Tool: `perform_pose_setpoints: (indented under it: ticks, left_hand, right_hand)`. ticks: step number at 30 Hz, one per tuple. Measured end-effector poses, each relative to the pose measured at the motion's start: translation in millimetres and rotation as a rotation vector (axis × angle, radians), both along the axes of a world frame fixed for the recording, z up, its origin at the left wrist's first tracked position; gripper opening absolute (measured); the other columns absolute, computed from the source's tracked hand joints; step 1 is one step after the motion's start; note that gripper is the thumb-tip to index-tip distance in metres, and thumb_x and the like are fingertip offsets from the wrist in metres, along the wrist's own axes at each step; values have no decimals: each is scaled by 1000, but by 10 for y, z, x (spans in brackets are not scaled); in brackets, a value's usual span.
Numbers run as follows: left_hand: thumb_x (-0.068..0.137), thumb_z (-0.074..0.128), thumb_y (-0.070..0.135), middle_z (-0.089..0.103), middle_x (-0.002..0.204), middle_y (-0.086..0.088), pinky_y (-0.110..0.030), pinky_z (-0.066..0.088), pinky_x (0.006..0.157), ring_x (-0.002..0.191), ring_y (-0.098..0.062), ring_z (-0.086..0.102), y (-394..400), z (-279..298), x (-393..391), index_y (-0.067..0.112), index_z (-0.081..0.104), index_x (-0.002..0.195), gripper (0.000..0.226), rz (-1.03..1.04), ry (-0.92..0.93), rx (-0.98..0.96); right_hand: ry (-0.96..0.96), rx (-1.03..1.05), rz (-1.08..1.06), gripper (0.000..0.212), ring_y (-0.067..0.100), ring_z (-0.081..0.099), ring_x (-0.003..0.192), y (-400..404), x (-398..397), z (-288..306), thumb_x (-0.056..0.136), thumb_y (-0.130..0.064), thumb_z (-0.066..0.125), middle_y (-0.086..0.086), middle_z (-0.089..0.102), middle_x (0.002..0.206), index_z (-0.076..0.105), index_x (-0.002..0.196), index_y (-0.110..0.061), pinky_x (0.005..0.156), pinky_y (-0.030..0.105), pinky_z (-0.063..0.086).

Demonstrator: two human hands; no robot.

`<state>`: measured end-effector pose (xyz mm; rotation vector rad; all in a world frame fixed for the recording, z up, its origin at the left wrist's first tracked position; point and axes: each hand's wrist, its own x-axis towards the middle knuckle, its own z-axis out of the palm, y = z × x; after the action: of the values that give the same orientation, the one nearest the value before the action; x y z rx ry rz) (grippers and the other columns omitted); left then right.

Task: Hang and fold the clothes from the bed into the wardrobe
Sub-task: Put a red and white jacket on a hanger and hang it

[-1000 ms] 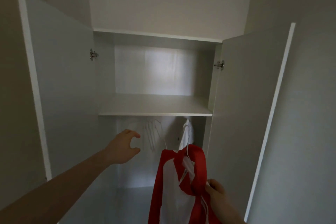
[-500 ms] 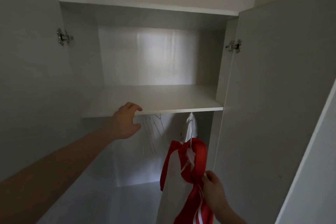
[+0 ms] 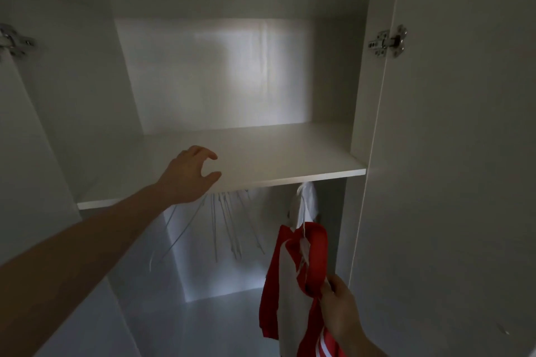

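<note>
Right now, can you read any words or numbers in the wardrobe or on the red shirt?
None: no words, labels or numbers can be read.
The red shirt in the right hand shows only white stripes.
The shelf near the left hand, the hangers and the hinge are plain.

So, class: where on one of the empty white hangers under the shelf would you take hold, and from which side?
Grip an empty white hanger on its lower sloping arm, reaching from the front and below: the shelf hides the hooks, and the arms fan downward toward the open doorway.
</note>
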<state>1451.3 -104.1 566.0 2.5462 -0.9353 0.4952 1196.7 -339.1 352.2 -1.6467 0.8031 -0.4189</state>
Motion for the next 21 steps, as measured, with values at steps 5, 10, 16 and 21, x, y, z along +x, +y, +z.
perform_pose_setpoints:
  ticks: [5, 10, 16, 21]
  left_hand:
    - [99, 53, 57, 53, 148, -4, -43, 35, 117, 136, -29, 49, -158, -166, 356, 25, 61, 135, 49, 68, 165, 77]
    - [100, 45, 62, 40, 160, -4, -42, 29, 122, 147, -28, 37, -187, -387, 574, 25, 47, 151, 63, 98, 354, 166]
    - [101, 38, 67, 32, 166, -3, -31, 16, 123, 153, -20, 26, -112, -564, 803, 22, 35, 158, 73, 88, 292, 304]
    - [93, 19, 82, 18, 170, -7, -39, 11, 127, 157, -24, 14, -175, -526, 875, 24, 23, 162, 91, 70, 316, 418]
  right_hand:
    - [87, -67, 94, 27, 22, 71, 91, -167, 370, 22, 109, -23, 44, 7, 74, 99, 69, 109, -14, 88, 39, 59]
    - [126, -71, 3, 24, 22, 68, 80, -281, 694, 7, 107, -15, 43, 10, 70, 94, 65, 113, -9, 65, 28, 52]
    - [141, -97, -71, 17, 16, 67, 67, -297, 911, -57, 104, -13, 46, 5, 69, 85, 63, 109, -11, 54, 24, 48]
    - [177, -140, 68, 20, 25, 67, 99, -138, 1243, -91, 107, -19, 44, 9, 68, 108, 61, 114, -10, 93, 39, 56]
